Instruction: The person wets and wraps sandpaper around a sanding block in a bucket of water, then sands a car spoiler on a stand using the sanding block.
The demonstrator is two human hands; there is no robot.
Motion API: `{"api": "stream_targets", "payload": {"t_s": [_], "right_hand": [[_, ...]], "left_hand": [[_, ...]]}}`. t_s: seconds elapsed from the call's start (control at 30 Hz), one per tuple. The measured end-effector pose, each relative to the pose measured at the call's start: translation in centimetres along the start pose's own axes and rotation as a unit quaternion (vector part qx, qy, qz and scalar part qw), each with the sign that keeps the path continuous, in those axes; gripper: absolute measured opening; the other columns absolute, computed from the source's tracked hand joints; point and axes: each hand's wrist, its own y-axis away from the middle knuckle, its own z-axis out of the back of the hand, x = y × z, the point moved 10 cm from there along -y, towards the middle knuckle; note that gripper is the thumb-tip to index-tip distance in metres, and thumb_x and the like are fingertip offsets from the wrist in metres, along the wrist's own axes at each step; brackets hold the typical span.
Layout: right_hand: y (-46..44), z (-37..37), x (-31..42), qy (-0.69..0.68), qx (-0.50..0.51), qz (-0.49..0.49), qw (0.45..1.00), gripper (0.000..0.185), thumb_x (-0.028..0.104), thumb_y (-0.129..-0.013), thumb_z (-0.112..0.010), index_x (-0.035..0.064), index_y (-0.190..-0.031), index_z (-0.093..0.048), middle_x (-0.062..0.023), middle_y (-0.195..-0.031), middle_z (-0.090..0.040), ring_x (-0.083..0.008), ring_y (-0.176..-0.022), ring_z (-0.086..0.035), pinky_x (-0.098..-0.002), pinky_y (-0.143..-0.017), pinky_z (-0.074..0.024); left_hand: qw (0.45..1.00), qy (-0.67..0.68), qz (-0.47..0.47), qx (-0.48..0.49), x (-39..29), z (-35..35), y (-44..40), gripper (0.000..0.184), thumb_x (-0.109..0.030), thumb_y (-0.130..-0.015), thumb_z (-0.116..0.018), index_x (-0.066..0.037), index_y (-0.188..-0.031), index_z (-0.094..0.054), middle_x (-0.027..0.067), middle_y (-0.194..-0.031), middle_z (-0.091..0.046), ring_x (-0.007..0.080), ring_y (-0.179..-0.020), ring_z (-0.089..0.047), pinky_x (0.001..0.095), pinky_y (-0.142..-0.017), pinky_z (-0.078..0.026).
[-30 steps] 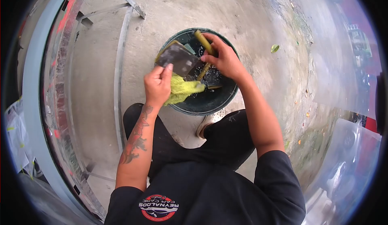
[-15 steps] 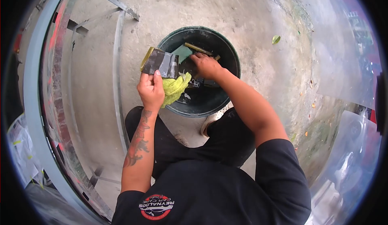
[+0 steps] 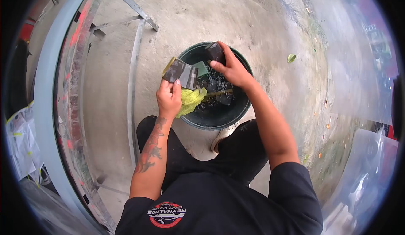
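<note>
My left hand point(image 3: 169, 100) pinches a wet, dark sheet of sandpaper point(image 3: 180, 73) with a yellowish edge. From the same hand hangs a yellow-green cloth point(image 3: 192, 101), draped over the near left rim of the black bucket point(image 3: 202, 122). At the bucket's far right rim, my right hand point(image 3: 234, 68) grips a second dark piece of sandpaper point(image 3: 214, 52) between thumb and fingers. Below it, water in the bucket is splashing. A green piece point(image 3: 201, 68) shows behind the left-hand sheet, and several dark pieces lie in the water, partly blurred.
The bucket stands on a concrete floor point(image 3: 177, 20) between my legs. To the left is a metal frame point(image 3: 135, 74) with a long pale-blue bar point(image 3: 46, 108). Clear plastic sheeting point(image 3: 358, 180) lies at the right, and a green leaf point(image 3: 291, 58) is on the floor.
My right hand has risen out of the bucket with a dark piece of sandpaper, and water splashes beneath it. My left hand still holds its sheet and cloth. The view has shifted slightly.
</note>
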Motion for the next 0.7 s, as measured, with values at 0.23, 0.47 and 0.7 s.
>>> {"api": "stream_targets", "payload": {"t_s": [0.23,0.47,0.7], "right_hand": [[3.7,-4.5,7.5,0.024,-0.024,0.097,0.995,0.063,0.015,-0.092,-0.076,-0.0008,-0.142,-0.04,-0.0215,-0.126,-0.049,-0.036,-0.119,-0.056,-0.0417,-0.103,-0.0478],[4.1,-5.5,5.7,-0.048,-0.007,0.048,0.998,0.055,0.019,-0.094,-0.073,0.0052,-0.142,-0.051,-0.0181,-0.124,-0.059,-0.0319,-0.113,-0.06,-0.0418,-0.098,-0.0495],[3.4,-6.2,5.8,-0.091,0.024,-0.001,0.996,0.048,0.02,-0.1,-0.067,0.0094,-0.145,-0.053,-0.0157,-0.129,-0.062,-0.028,-0.118,-0.06,-0.0386,-0.099,-0.0487]], "left_hand": [[0.994,-0.005,0.065,0.091,-0.2,-1.7,-0.1,0.03,-0.006,-0.103,-0.058,0.002,-0.131,-0.059,0.0021,-0.09,-0.071,0.0041,-0.076,-0.057,0.024,-0.068,-0.047],[0.986,0.11,0.063,0.107,-3.0,-3.2,0.9,0.035,-0.014,-0.107,-0.051,0.002,-0.138,-0.057,0.006,-0.113,-0.069,0.008,-0.088,-0.064,0.0252,-0.078,-0.052],[0.987,0.132,0.08,0.038,-2.2,-2.8,0.1,0.049,-0.032,-0.108,-0.058,0.001,-0.144,-0.049,0.0089,-0.114,-0.068,0.0135,-0.102,-0.062,0.0315,-0.088,-0.05]]}}
